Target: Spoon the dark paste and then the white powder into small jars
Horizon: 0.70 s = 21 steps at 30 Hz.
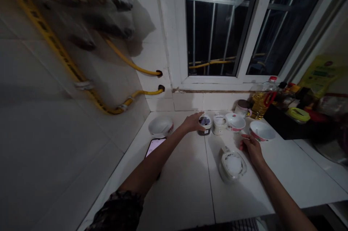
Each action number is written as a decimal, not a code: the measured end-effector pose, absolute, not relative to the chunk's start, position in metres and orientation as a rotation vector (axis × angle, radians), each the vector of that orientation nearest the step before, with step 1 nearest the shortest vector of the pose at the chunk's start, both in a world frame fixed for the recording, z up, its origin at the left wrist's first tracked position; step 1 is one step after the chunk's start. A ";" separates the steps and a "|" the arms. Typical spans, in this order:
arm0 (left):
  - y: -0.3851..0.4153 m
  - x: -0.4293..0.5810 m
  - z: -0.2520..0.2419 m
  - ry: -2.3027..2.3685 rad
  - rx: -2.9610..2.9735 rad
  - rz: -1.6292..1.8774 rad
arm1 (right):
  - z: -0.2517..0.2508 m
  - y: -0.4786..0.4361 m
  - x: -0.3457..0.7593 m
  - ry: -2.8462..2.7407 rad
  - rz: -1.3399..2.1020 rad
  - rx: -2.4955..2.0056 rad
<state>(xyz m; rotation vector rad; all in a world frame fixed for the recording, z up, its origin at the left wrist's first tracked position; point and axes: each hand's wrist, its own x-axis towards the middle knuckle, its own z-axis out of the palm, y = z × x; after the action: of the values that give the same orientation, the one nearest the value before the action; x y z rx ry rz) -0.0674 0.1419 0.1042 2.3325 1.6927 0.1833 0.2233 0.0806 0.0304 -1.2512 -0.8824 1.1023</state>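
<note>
At the upper left of the frame I see a yellow pipe (50, 37) running down the wall, beside hanging plastic bags (89, 6). Below, left of centre, a white bowl (156, 128) sits on the white surface (185, 184), a phone (154, 147) just in front, partly behind the forearm. At the centre, the left hand (192, 123) reaches to a small dark jar (207, 131), thumb and fingers spread around its lid; I can't tell whether they press. Right beside it stands a white-filled container (219, 126), then a patterned bowl (236, 125). Nearer, at lower right of centre, is an open tub (232, 167) of white contents. The right hand (252, 148) hovers near it, fingers half curled and loosely apart, before another bowl (262, 131). An oil bottle (260, 104) stands farther right.
</note>
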 end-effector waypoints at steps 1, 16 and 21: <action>0.140 -0.066 0.105 1.698 2.328 0.179 | 0.031 0.080 0.223 -0.884 1.101 -1.251; 0.121 -0.221 0.117 2.053 2.022 -0.178 | 0.028 0.083 0.222 -0.901 1.070 -1.277; 0.122 -0.219 0.106 2.049 2.032 -0.134 | 0.033 0.080 0.221 -0.910 1.038 -1.276</action>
<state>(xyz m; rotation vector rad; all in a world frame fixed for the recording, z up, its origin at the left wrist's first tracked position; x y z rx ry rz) -0.2187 0.1222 0.1063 2.0321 2.0494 -0.1343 0.2209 0.0801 0.0325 -1.2758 -0.9095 1.0383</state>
